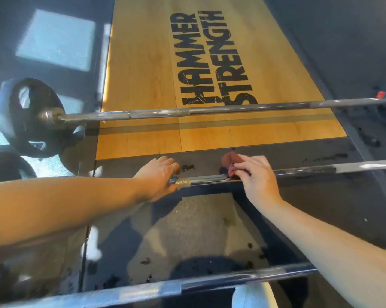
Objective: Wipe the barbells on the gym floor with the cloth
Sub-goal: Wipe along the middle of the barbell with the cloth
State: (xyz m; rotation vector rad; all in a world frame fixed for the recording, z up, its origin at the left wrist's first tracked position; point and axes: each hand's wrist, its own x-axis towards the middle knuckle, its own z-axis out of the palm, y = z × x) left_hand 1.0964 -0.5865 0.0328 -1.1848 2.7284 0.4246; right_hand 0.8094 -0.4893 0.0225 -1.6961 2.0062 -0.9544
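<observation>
The slim steel barbell shaft (209, 179) lies on the dark rubber gym floor (209, 218), just short of the pale wooden platform (143, 85). The left hand (158, 176) grip closes round the knurled section. Hold firm so the bar cannot roll. The right hand (256, 176) grip pinches the bunched reddish-brown cloth (231, 162) against the smooth chrome — wrap it fully round, then draw it along the bar.

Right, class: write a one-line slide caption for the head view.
Left hand holds the middle silver steel barbell while the right hand pinches a reddish-brown cloth against its shaft.
</observation>
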